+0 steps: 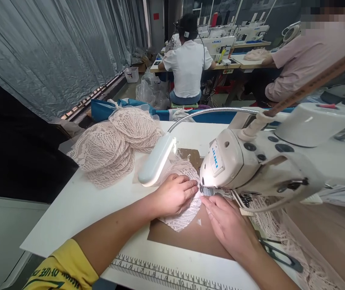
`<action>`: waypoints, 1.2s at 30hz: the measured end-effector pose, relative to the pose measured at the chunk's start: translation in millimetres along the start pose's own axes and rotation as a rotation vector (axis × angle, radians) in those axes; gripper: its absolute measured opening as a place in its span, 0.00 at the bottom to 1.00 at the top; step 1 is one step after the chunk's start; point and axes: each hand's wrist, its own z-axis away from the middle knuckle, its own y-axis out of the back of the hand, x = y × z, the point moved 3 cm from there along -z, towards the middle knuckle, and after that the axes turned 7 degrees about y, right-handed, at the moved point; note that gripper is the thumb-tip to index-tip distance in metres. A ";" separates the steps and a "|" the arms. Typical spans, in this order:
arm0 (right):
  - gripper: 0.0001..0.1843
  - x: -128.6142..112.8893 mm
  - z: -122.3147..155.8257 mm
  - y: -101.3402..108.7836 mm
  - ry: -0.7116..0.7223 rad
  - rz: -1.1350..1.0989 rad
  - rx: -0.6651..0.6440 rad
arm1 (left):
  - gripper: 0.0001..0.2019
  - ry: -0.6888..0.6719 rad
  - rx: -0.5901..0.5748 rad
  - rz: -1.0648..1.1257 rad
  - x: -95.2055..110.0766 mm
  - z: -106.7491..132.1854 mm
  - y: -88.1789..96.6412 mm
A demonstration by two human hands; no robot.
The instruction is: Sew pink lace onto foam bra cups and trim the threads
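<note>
The left hand (174, 194) lies flat, palm down and fingers together, pressing on a pale pink piece of patterned lace fabric (184, 215) that rests on the white tabletop (78, 205) over a brown rectangular panel (190, 235). The right hand (228, 223) lies open and flat just beside it, fingertips touching the lace at the foot of the white industrial sewing machine (251, 161), whose head bears a blue brand label. Neither hand grips anything; both simply hold the lace down right at the needle area, which the machine head largely hides.

A white oblong lamp on a silver gooseneck (157, 159) hangs just above the left hand. Behind it, towards the far left of the tabletop, sits a stack of pale pink lace cup-shaped pieces (112, 149). A printed black ruler scale (160, 274) runs along the near edge of the tabletop. Dark-handled scissors (281, 255) lie near the right forearm, on more lace spilling to the right.

Further back, a person in a white T-shirt (187, 68) sits at another sewing machine, and a person in a pale pink top (302, 60) sits to the right.
</note>
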 end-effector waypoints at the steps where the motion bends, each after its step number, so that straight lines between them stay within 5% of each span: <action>1: 0.20 -0.1 -0.2 -0.4 -0.010 0.003 -0.006 | 0.17 0.011 0.011 -0.006 -0.8 0.0 -0.1; 17: 0.19 3.5 5.1 1.7 -0.059 0.055 0.052 | 0.20 -0.076 -0.024 0.073 10.0 10.7 11.9; 27: 0.17 -3.2 3.4 6.5 0.029 -0.058 0.027 | 0.11 0.070 -0.066 -0.052 11.2 6.3 -6.9; 36: 0.18 -5.8 1.0 9.0 0.099 -0.130 0.047 | 0.11 0.195 -0.125 0.327 0.6 2.8 16.1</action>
